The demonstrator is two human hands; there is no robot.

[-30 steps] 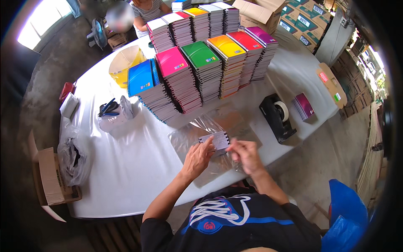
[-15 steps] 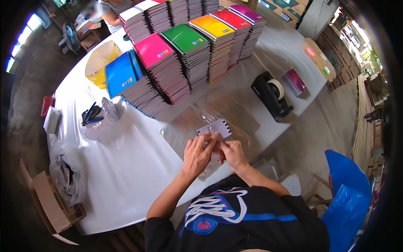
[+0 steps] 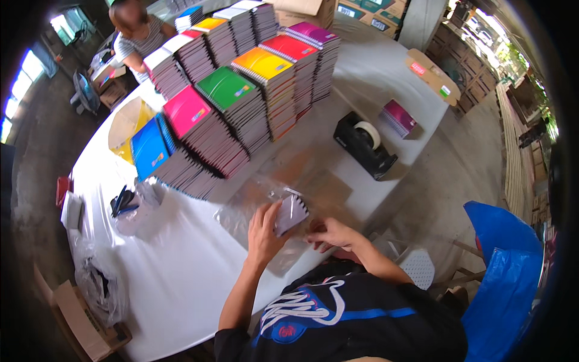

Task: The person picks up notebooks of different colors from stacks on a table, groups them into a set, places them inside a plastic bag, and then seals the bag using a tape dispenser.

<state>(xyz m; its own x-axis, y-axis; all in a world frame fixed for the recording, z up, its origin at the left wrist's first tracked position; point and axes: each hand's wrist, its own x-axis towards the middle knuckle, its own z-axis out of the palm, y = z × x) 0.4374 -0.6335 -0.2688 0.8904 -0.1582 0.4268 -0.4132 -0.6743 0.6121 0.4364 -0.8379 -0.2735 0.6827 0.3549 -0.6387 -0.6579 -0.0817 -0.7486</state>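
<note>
A small spiral notebook (image 3: 292, 214) with a shiny clear film over it is tilted up from the table's near edge. My left hand (image 3: 264, 234) grips its left side, thumb and fingers round the edge. Just right of the notebook, my right hand (image 3: 333, 234) has its fingers curled together in a pinch; what lies between them is too small to make out. Clear plastic bags (image 3: 238, 211) are spread flat on the table beneath both hands.
Tall stacks of colourful spiral notebooks (image 3: 226, 87) stand beyond my hands. A black tape dispenser (image 3: 365, 148) and small purple notebooks (image 3: 399, 119) sit to the right. Pliers (image 3: 123, 202) lie at left. Across the table is another person (image 3: 145, 45). A blue-covered chair (image 3: 509, 271) stands at right.
The notebook has turned and tilted up in my left hand, which has shifted left. My right hand has come away from the left one. The whole view has swung slightly.
</note>
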